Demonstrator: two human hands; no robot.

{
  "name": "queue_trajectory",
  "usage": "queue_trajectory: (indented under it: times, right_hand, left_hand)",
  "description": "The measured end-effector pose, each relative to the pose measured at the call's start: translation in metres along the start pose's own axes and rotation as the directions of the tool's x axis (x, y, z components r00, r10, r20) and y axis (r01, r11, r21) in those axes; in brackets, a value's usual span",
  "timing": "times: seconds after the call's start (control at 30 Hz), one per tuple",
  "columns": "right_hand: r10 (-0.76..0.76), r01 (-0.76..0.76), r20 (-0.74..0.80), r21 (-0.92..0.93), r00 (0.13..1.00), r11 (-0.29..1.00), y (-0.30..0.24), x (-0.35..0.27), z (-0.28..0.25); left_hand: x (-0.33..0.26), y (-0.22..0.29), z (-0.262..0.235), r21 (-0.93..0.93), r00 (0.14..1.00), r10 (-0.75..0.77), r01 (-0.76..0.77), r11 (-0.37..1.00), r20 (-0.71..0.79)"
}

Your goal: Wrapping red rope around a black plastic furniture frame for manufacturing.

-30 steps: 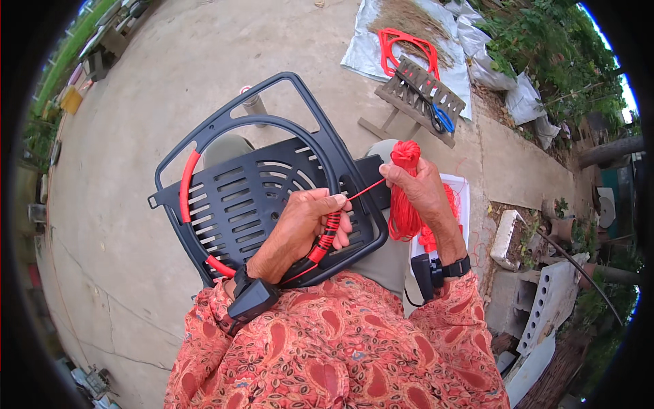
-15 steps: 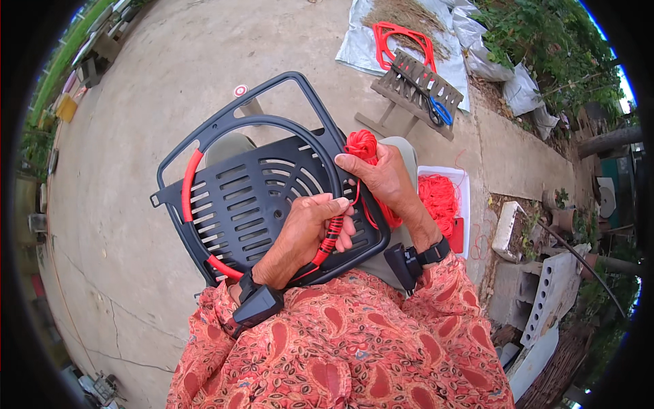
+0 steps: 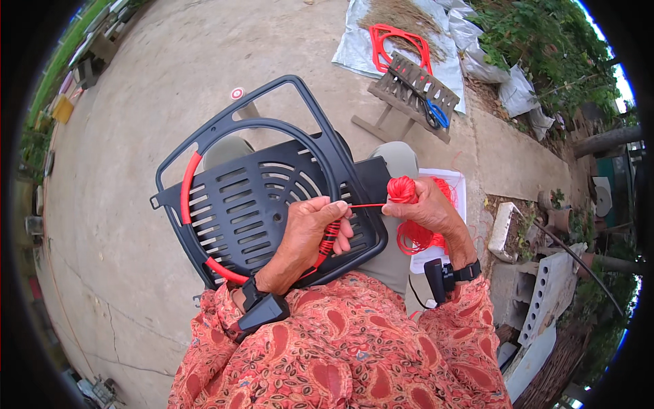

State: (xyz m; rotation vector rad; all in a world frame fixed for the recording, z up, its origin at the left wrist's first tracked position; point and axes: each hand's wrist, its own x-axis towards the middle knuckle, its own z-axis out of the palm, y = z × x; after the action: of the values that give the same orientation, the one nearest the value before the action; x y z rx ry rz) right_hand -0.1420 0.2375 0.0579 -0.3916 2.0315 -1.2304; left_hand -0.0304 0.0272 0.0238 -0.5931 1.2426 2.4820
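A black plastic chair part with a slotted panel and a ring-shaped frame lies across my lap. Red cord wraps parts of the ring, including a smooth red stretch on its left. My left hand grips the ring's right side, thumb pressed at the end of the spaced red turns. My right hand is closed around a bundle of red cord, right of the ring. A taut length of cord runs between the two hands. Loose loops hang below the right hand.
Beside my right knee stands a white bin with more red cord. Farther off, blue-handled scissors rest on a slatted wooden stool. A red frame lies behind it on a pale sheet. Concrete blocks stand at right.
My right hand has moved right with the cord bundle, away from the ring. The cord between the hands has been drawn straight. My left hand stays on the ring.
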Motion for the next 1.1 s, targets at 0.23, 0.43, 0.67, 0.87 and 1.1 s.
queue_trajectory:
  times: [0.23,0.43,0.67,0.87,1.1]
  right_hand:
    - [0.025,0.001,-0.177,0.146,0.984,0.989,0.013,-0.001,0.005]
    - [-0.004,0.110,-0.257,0.401,0.966,0.909,0.004,0.005,0.024]
    - [-0.101,0.181,-0.151,0.772,0.983,0.609,0.015,0.023,0.039]
    - [-0.046,0.148,-0.196,0.549,0.980,0.822,0.009,0.023,0.049]
    - [-0.148,0.169,-0.157,0.128,0.976,0.977,0.008,0.016,0.042]
  left_hand:
    - [-0.002,0.001,0.003,-0.013,1.000,-0.008,0.008,1.000,-0.011]
    - [0.000,0.000,-0.001,-0.008,0.999,-0.040,0.040,0.999,0.013]
    - [-0.002,0.000,-0.002,-0.009,0.997,-0.075,0.075,0.997,0.031]
    - [-0.001,0.000,-0.002,0.012,0.998,-0.067,0.067,0.998,0.012]
    - [-0.003,-0.003,-0.007,0.023,0.995,-0.096,0.096,0.995,0.012]
